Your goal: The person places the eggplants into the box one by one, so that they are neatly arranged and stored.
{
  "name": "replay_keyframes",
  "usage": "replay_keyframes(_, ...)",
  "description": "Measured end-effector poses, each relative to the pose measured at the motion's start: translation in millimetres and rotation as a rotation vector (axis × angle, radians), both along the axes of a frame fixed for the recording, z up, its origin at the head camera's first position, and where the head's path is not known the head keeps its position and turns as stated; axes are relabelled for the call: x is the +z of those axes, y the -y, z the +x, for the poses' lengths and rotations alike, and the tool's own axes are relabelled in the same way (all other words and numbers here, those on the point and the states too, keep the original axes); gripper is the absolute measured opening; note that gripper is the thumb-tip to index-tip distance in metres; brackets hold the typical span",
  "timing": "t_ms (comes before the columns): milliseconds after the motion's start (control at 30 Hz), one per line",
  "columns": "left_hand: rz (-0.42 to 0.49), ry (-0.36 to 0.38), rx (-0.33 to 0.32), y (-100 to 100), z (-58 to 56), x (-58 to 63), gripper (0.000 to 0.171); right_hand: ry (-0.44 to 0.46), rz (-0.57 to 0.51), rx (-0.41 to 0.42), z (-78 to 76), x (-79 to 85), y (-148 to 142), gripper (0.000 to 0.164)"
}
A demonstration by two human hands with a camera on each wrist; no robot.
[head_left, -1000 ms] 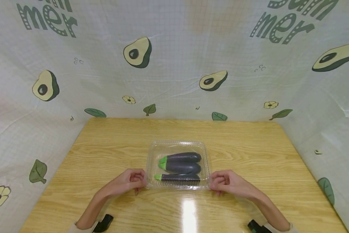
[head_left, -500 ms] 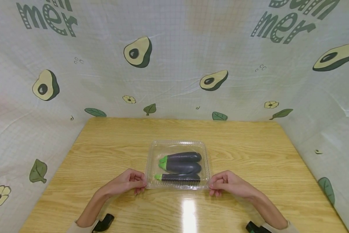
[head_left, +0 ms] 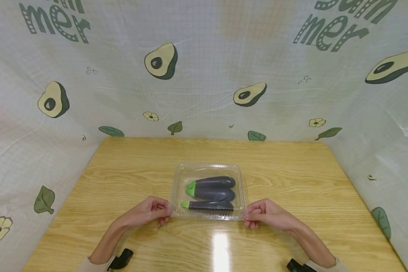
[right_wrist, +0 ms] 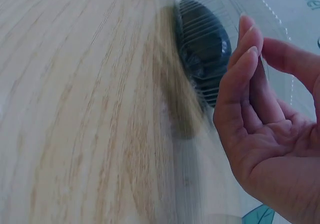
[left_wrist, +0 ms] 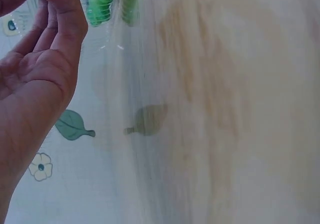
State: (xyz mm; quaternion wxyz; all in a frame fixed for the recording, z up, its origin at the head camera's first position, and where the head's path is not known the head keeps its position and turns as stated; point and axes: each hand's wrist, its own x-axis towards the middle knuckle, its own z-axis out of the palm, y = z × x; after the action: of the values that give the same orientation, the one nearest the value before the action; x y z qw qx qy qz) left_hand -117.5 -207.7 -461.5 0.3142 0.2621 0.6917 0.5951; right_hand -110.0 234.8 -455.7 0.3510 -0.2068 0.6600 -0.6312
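A clear plastic clamshell box (head_left: 180, 175) stands at the middle of the table. Three eggplants (head_left: 213, 195) with green stem ends lie inside it, stems to the left. The left hand (head_left: 152, 212) pinches the rim at the box's near left corner, and the right hand (head_left: 266, 214) pinches it at the near right corner. The right wrist view has the dark end of an eggplant (right_wrist: 202, 44) behind the ribbed wall, beside the curled fingers. Green stems (left_wrist: 100, 4) appear near the fingers in the left wrist view.
The wooden table (head_left: 129, 162) surrounds the box. A pale cloth (head_left: 204, 56) printed with avocados and leaves hangs behind and at both sides. Black wrist straps (head_left: 122, 259) sit on both forearms.
The box's near edge and the eggplants appear slightly higher in the head view. The right fingers have shifted a little left onto the corner. The left hand is nearly still.
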Motion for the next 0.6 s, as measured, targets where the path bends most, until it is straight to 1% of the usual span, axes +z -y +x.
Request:
replay_keyframes(133,-0.006,0.013,-0.001,1,-1.2,0.8,0.036,0.021,-0.016,0.007,-0.4,-1.4,-1,0.031)
replay_keyframes(267,-0.052,0.004,0.008,5,-2.5,3.4,0.034,0.021,0.004,0.007,0.1,0.2,-2,0.031)
replay_keyframes(467,-0.116,-0.037,0.050,11,-5.5,7.8,0.024,-0.026,0.069,-0.012,-1.2,4.8,-5,0.029)
replay_keyframes(600,-0.150,-0.052,0.081,15,-6.8,10.4,0.022,-0.057,0.103,-0.033,-3.6,6.6,-7,0.028)
